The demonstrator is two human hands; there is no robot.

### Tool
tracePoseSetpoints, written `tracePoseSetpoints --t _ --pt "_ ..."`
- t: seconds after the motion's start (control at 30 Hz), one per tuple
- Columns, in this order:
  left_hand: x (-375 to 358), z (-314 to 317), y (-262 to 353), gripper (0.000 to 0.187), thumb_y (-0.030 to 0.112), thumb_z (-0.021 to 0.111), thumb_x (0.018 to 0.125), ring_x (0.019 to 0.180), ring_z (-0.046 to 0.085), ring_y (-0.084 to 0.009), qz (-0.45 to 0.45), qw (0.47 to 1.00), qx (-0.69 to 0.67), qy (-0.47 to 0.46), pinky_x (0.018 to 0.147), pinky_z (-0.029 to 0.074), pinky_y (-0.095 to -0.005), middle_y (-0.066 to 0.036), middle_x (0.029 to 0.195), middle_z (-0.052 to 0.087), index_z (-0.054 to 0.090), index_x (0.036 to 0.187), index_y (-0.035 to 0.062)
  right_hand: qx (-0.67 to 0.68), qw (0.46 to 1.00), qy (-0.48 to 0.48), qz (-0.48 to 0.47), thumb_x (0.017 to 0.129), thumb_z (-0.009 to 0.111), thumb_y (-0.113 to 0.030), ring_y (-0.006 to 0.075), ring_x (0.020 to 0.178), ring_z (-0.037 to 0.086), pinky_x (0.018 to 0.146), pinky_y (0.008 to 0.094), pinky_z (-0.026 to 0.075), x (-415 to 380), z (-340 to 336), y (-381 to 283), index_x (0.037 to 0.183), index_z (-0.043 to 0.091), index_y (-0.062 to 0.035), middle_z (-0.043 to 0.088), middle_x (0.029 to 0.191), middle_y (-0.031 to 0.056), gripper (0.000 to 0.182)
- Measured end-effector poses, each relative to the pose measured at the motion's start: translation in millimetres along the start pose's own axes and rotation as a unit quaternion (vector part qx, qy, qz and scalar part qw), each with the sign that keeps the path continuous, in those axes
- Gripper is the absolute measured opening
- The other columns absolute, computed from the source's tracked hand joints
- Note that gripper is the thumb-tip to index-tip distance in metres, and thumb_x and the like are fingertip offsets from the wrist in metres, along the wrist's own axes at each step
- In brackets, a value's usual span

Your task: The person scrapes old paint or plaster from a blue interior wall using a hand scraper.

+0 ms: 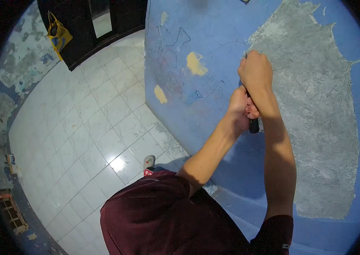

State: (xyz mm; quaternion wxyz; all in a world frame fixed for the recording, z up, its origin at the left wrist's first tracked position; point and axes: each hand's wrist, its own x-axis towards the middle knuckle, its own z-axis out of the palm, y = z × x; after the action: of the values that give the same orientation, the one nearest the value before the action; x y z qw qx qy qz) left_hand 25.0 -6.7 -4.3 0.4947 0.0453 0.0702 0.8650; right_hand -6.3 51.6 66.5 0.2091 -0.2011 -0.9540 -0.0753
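Both my hands are closed round one black-handled tool [253,126] held at the blue painted wall [222,25]. My right hand [256,73] grips its upper part, at the left edge of a large bare grey patch [316,114]. Just below, my left hand [240,108] wraps the lower part, and the black butt of the handle sticks out under the fingers. The working end is hidden behind my right hand, so its kind cannot be told. Ragged paint edges border the grey patch.
White floor tiles [99,114] spread to the left, with a shod foot [149,161] near the wall's base. A yellow bag [60,37] hangs by a dark door [71,53]. Cream patches [196,63] and scribbles mark the blue wall. At the far left stands a peeling wall [27,55].
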Motion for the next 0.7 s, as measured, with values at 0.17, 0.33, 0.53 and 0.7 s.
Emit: tracePoseSetpoints --t 0.17,0.33,0.53,0.7 --pt "3 -8 0 0.033 0.021 0.033 0.095 0.032 0.027 -0.0057 -0.003 0.999 -0.047 -0.024 0.028 0.018 -0.0232 0.005 0.049 0.037 0.043 0.065 0.0146 0.004 1.000 -0.019 0.005 0.082 0.061 -0.016 0.0443 0.078 0.062 0.069 0.0490 0.050 1 -1 -5 0.081 0.062 0.0062 0.062 0.079 0.0288 0.022" --pt "25 -13 -2 0.030 0.021 0.035 0.095 0.034 0.030 -0.0047 -0.006 0.998 -0.051 -0.029 0.029 0.021 -0.0207 0.004 0.052 0.041 0.047 0.068 0.0132 -0.010 0.999 -0.042 0.008 0.081 0.060 -0.014 0.0436 0.081 0.063 0.069 0.0484 0.050 8 3 -10 0.083 0.063 0.0055 0.063 0.084 0.0284 0.020" --pt "24 -38 51 0.029 0.025 0.039 0.094 0.035 0.033 -0.0057 0.017 0.994 -0.082 -0.067 0.030 0.022 -0.0200 0.002 0.054 0.049 0.052 0.070 0.0117 -0.066 0.995 -0.014 -0.078 0.072 0.066 -0.005 0.0383 0.081 0.067 0.067 0.0442 0.055 35 14 -56 0.086 0.066 0.0009 0.067 0.089 0.0216 0.014" --pt "20 -36 32 0.031 0.027 0.035 0.096 0.037 0.037 -0.0046 0.006 0.998 -0.058 -0.038 0.030 0.029 -0.0195 0.004 0.055 0.048 0.051 0.075 0.0124 -0.064 0.998 0.010 -0.023 0.078 0.061 -0.011 0.0389 0.078 0.066 0.067 0.0448 0.054 15 24 -42 0.076 0.066 -0.0008 0.067 0.083 0.0203 0.012"
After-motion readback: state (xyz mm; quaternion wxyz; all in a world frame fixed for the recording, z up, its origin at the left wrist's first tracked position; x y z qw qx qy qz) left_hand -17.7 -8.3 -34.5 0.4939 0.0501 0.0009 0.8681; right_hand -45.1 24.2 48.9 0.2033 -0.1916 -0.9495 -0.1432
